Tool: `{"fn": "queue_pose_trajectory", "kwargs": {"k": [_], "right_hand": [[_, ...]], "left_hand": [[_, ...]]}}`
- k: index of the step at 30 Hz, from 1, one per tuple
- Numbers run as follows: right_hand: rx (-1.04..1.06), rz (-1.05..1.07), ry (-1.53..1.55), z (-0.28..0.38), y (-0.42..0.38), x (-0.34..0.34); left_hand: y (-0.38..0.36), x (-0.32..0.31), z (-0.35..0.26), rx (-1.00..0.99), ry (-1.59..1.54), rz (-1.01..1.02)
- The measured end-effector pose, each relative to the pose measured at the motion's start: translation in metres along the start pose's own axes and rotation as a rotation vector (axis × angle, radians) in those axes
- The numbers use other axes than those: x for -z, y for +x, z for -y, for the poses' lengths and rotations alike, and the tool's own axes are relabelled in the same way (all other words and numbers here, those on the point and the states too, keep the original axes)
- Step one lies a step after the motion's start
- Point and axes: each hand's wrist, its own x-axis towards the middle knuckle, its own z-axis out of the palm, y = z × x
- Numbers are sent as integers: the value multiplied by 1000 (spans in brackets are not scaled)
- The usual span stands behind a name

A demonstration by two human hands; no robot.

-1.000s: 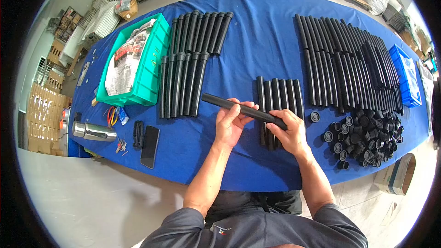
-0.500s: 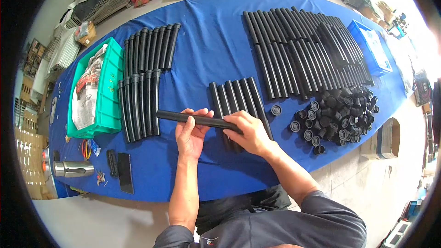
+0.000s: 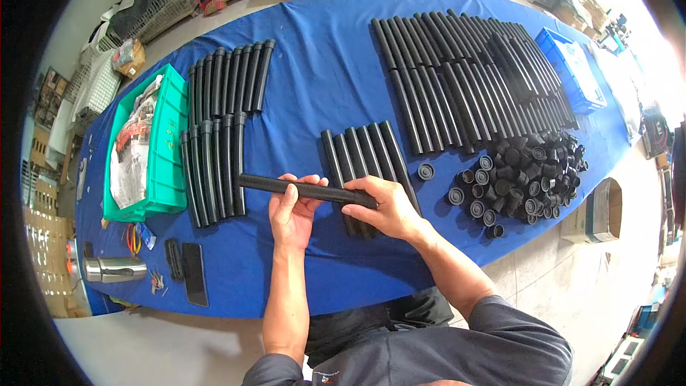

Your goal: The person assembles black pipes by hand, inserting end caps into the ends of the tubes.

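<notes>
A black plastic tube [image 3: 264, 184] lies roughly level across both hands above the table. My left hand [image 3: 291, 211] is closed around its middle, thumb on the near side. Gripping the right end is my right hand [image 3: 382, 206], whose fingers cover that end. Behind and partly under my right hand, several bare tubes [image 3: 355, 150] lie side by side on the cloth. To the right of them sits a single black cap [image 3: 426, 171], near a heap of black caps [image 3: 525, 182].
Capped tubes [image 3: 218, 164] lie in two rows at left, beside a green crate [image 3: 168, 139] with paper inside. Many more tubes [image 3: 457, 78] fill the back right, near a blue crate [image 3: 572, 71]. A phone [image 3: 194, 274] and steel flask [image 3: 114, 269] lie front left on the blue cloth [image 3: 321, 50].
The view has shifted slightly. Both hands still hold the tube in nearly the same place, with the right fingers a little more drawn in around its end.
</notes>
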Motion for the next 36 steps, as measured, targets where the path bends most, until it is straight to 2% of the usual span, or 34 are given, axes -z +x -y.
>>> {"fn": "queue_pose_trajectory", "kwargs": {"k": [19, 31, 36], "right_hand": [[43, 78, -45, -11, -1, 3], [38, 26, -69, -10, -1, 1], [-151, 30, 111, 5, 0, 8]], "left_hand": [[-1, -4, 2, 13, 29, -36], [-1, 1, 4, -9, 41, 5], [-3, -9, 3, -31, -41, 27]]}}
